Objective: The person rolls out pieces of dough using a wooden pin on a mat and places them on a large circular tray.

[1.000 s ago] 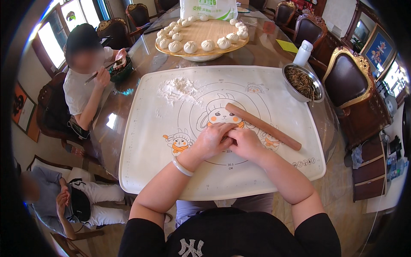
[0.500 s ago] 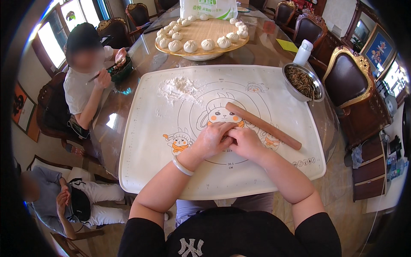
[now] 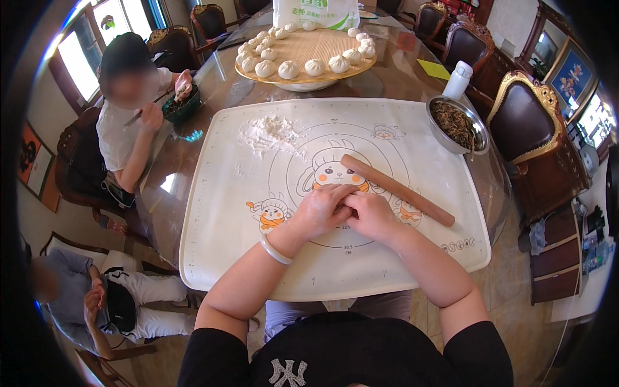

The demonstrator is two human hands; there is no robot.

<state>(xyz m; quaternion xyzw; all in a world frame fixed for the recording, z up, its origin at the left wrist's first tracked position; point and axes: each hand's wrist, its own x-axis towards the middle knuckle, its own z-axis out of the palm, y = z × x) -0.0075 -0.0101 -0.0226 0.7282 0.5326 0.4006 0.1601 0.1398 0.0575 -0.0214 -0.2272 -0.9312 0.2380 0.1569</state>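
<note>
My left hand (image 3: 324, 209) and my right hand (image 3: 369, 211) are together over the middle of a white printed kneading mat (image 3: 225, 258). Both are closed, with the left fingers lying against the right ones. Whether anything is between them is hidden. A white bangle (image 3: 276, 249) circles my left wrist. Just beyond my right hand, a wooden rolling pin (image 3: 400, 191) lies slantwise on the mat, with no hand on it. Loose white flour (image 3: 269, 133) is heaped toward the mat's far left.
A round woven tray (image 3: 309, 51) bears several pleated buns at the far side. A steel bowl (image 3: 456, 124) of dark filling and a white bottle (image 3: 458, 79) stand at the right. On the left, a seated person (image 3: 129, 109) works over a dark green bowl (image 3: 182, 106); another person (image 3: 84, 297) sits lower down.
The person at the green bowl has shifted the hand with the utensil slightly down and left. My hands and the rolling pin have stayed in place.
</note>
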